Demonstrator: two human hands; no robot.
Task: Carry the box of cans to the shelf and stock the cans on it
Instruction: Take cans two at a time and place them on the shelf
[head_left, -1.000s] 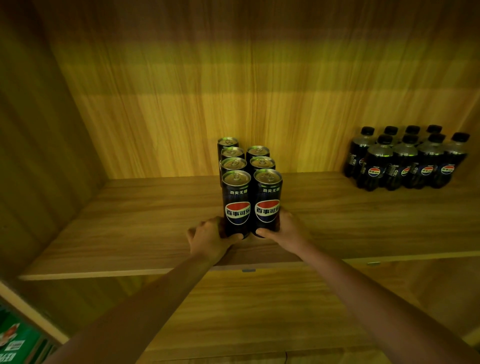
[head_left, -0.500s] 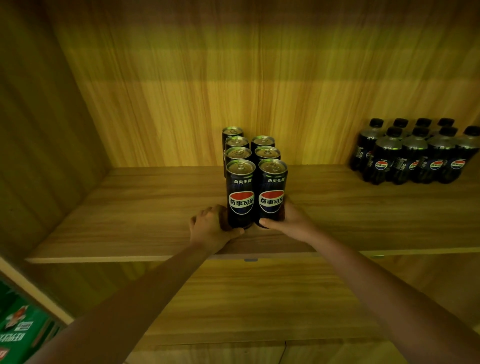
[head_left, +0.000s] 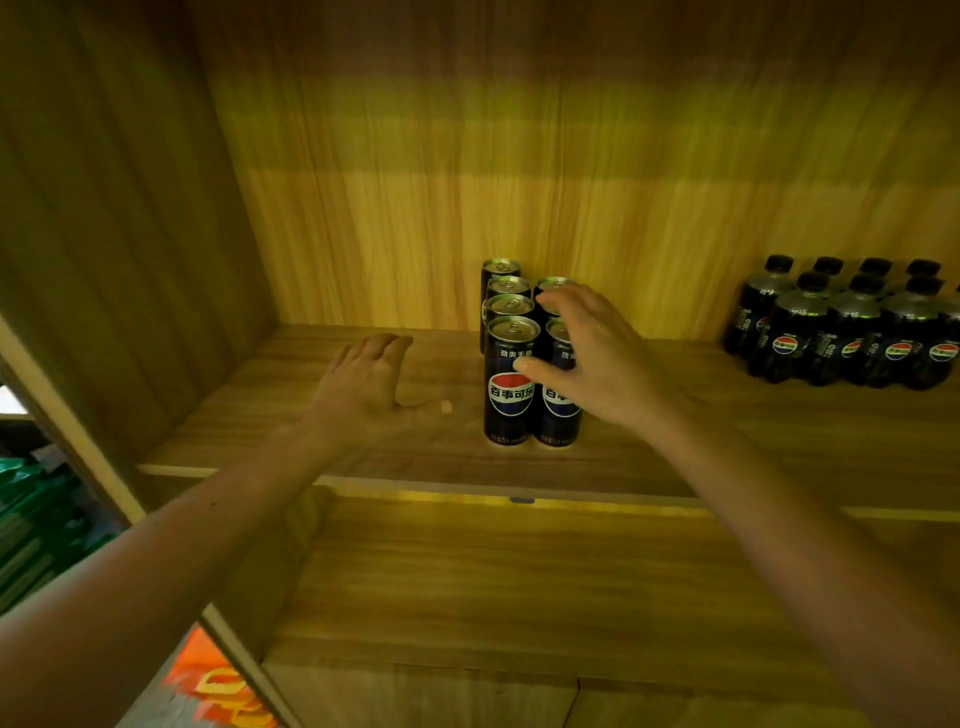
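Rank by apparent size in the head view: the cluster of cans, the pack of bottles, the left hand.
1. pack of bottles, cut off at the right edge
2. cluster of cans
3. left hand

The left hand sits nearer the camera, so its rank is unsure.

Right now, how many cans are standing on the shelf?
7 visible on the shelf, in two rows running front to back: four in the left row, three in the right row. The right hand covers that row, so one more may be hidden.
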